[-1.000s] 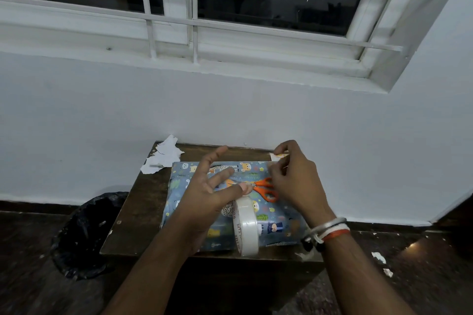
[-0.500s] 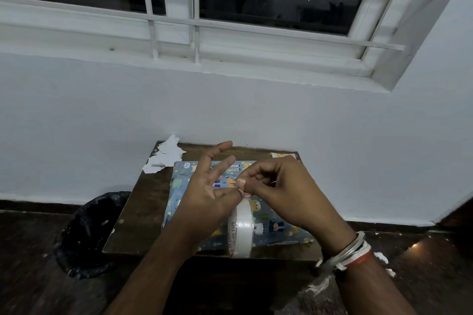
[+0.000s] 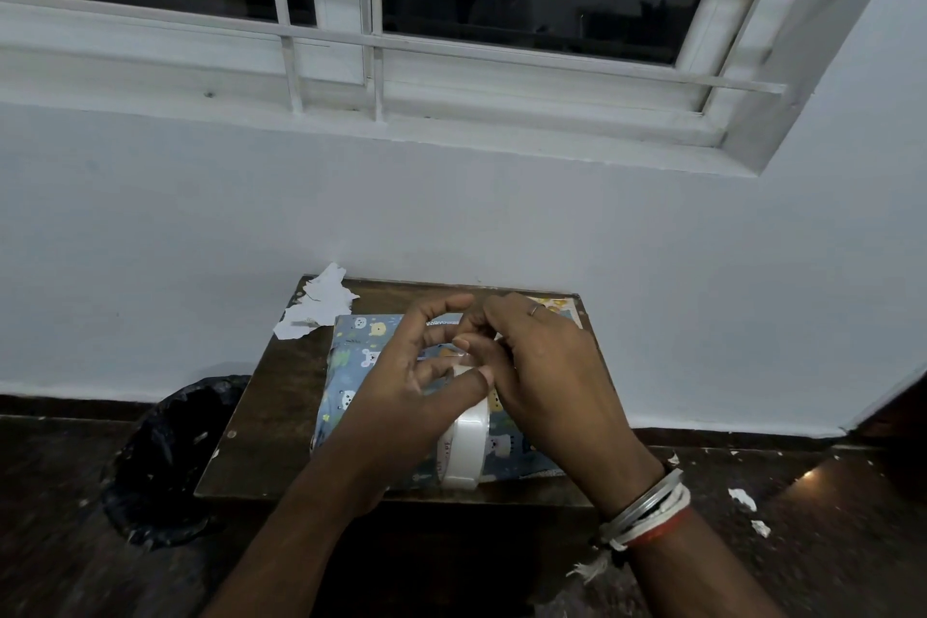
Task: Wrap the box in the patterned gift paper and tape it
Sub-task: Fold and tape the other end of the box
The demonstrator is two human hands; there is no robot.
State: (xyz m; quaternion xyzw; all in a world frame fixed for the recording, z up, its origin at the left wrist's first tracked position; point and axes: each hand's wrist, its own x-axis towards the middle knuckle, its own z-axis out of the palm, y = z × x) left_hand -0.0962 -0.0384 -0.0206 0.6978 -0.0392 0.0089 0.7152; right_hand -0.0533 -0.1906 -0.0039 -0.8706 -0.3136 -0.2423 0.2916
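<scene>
The fingers (image 3: 464,343) of my right hand (image 3: 547,376) were curled and pinched at the top of the tape roll (image 3: 464,447), apparently on its free end, which was too small to make out. My left hand (image 3: 396,391) gripped the roll upright, thumb pressed on its rim. Both were over the box (image 3: 358,351), already covered in patterned gift paper (image 3: 504,449) and lying mid-worktop (image 3: 266,422). To do this well, I judged I should peel slowly, straight toward twelve o'clock, using the thumb as a brake so the strip came off short and untwisted. Torn paper scraps (image 3: 321,309) lay at eleven o'clock. A black bin bag (image 3: 170,457) sat on the floor at eight.
</scene>
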